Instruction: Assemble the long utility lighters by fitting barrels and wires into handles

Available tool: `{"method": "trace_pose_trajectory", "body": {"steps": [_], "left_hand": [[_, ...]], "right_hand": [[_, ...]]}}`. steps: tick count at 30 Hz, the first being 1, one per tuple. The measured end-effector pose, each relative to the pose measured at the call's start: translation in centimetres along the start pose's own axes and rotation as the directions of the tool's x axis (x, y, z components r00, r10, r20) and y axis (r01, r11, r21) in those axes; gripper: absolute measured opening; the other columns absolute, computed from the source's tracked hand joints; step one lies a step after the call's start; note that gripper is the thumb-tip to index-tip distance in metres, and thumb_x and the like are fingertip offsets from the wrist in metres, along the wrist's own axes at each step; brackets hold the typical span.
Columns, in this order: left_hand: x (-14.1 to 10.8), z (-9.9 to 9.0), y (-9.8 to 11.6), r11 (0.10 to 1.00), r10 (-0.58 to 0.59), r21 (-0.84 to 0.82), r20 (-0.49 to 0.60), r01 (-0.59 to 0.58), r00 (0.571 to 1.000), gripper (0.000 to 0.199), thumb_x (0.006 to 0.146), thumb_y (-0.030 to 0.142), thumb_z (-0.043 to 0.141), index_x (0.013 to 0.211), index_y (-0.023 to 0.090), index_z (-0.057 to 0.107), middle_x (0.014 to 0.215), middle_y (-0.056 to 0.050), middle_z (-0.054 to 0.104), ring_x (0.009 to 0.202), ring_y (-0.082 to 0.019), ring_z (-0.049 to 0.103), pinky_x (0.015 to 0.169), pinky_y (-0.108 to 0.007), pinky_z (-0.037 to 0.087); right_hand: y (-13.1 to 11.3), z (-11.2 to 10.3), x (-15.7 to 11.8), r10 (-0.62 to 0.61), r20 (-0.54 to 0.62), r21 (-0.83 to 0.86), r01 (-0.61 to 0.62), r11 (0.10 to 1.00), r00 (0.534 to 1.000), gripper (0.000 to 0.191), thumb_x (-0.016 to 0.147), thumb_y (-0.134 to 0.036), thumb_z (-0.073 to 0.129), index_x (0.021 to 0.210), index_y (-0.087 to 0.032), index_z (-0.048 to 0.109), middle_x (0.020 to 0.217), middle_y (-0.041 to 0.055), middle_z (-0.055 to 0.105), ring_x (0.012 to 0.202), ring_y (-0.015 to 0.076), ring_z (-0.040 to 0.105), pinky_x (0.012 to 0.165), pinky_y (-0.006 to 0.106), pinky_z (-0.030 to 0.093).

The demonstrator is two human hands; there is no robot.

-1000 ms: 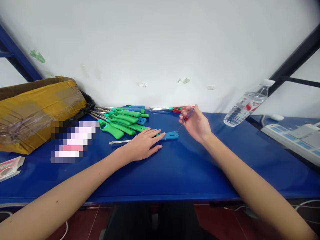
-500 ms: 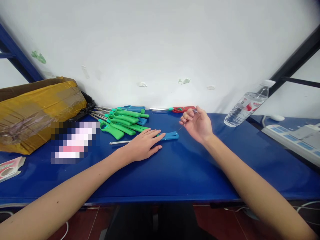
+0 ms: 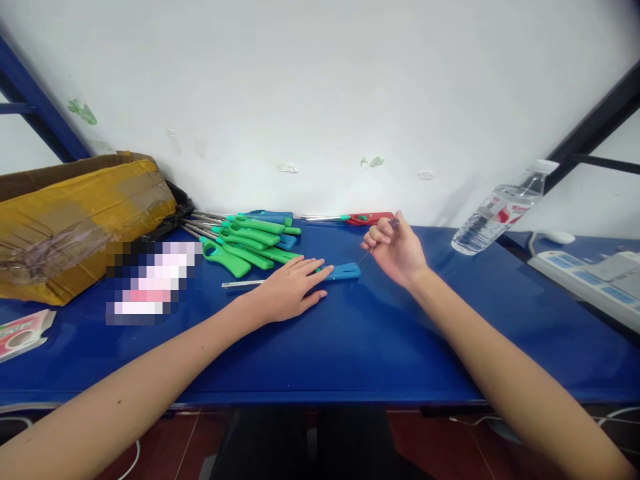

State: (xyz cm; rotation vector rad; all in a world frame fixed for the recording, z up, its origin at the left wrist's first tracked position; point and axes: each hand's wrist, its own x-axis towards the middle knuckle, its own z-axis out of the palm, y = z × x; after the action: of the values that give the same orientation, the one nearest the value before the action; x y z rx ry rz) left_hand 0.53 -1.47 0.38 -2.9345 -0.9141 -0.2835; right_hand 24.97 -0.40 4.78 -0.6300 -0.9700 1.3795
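On the blue table lies a gas lighter with a blue handle (image 3: 345,271) and a long metal tube pointing left. My left hand (image 3: 293,290) rests flat across its middle, fingers stretched out and thumb apart, hiding part of it. Above the handle's right end, my right hand (image 3: 397,252) is closed, palm turned up, around a thin tool with a fine metal shaft (image 3: 364,257). The shaft slants down to the handle's end; whether it touches cannot be told. A dark end of the tool shows near the thumb, and its exact kind is unclear.
Several green-handled lighters (image 3: 255,240) are piled left of my hands, some blue ones among them. A red lighter (image 3: 370,219) lies by the wall. A taped cardboard box (image 3: 85,227) stands left; a water bottle (image 3: 500,210) and a white power strip (image 3: 585,280) are right.
The view has shifted slightly. My left hand stays on the blue lighter, and my right hand has turned a little, showing more of the tool's dark end.
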Motion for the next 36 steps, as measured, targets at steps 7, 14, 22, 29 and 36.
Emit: {"method": "trace_pose_trajectory", "body": {"steps": [7,14,22,29,36], "left_hand": [[0.01,-0.04,-0.01,1.000,0.001,-0.015,-0.009,-0.001,1.000,0.052,0.105,0.041,0.038,0.151,0.017,0.040,0.153,-0.016,0.044,0.142,-0.029,0.042,0.119,-0.049,0.029],[-0.01,-0.02,-0.05,1.000,0.001,-0.027,-0.016,-0.002,1.000,0.052,0.105,0.041,0.038,0.151,0.018,0.040,0.154,-0.015,0.044,0.142,-0.029,0.041,0.119,-0.049,0.029],[-0.06,-0.06,-0.02,1.000,-0.001,-0.017,-0.013,0.001,1.000,0.052,0.105,0.040,0.039,0.151,0.017,0.041,0.153,-0.016,0.044,0.141,-0.029,0.043,0.119,-0.049,0.030],[-0.09,-0.06,-0.07,1.000,0.003,-0.029,-0.023,-0.003,1.000,0.052,0.105,0.041,0.038,0.151,0.018,0.040,0.153,-0.015,0.045,0.142,-0.028,0.043,0.119,-0.048,0.029],[-0.07,-0.09,-0.06,1.000,0.000,-0.023,-0.020,0.000,1.000,0.052,0.105,0.041,0.037,0.151,0.018,0.039,0.153,-0.015,0.045,0.142,-0.028,0.042,0.119,-0.048,0.029]], "right_hand": [[-0.17,0.02,-0.15,0.009,-0.027,-0.038,-0.010,0.999,1.000,0.049,0.090,-0.059,0.054,0.060,-0.023,0.042,0.058,-0.0024,0.037,0.059,0.0156,0.048,0.061,0.030,0.047],[-0.08,0.20,-0.09,-0.037,-0.043,-0.063,0.035,0.997,0.998,0.035,0.087,-0.054,0.066,0.072,-0.024,0.056,0.071,-0.0015,0.051,0.071,0.0143,0.056,0.065,0.026,0.048],[0.14,0.55,-0.14,0.001,0.016,-0.080,0.001,0.997,1.000,0.062,0.086,-0.075,0.048,0.054,-0.023,0.040,0.052,-0.0042,0.026,0.054,0.0148,0.043,0.061,0.030,0.046],[-0.24,0.49,-0.38,0.011,0.028,-0.089,-0.009,0.996,1.000,0.055,0.088,-0.067,0.054,0.057,-0.023,0.042,0.062,-0.0007,0.042,0.064,0.0164,0.052,0.064,0.031,0.048],[0.08,0.04,-0.04,-0.085,-0.050,-0.140,0.077,0.987,0.995,0.035,0.084,-0.057,0.068,0.074,-0.024,0.061,0.077,-0.0004,0.057,0.073,0.0146,0.057,0.065,0.027,0.048]]}}
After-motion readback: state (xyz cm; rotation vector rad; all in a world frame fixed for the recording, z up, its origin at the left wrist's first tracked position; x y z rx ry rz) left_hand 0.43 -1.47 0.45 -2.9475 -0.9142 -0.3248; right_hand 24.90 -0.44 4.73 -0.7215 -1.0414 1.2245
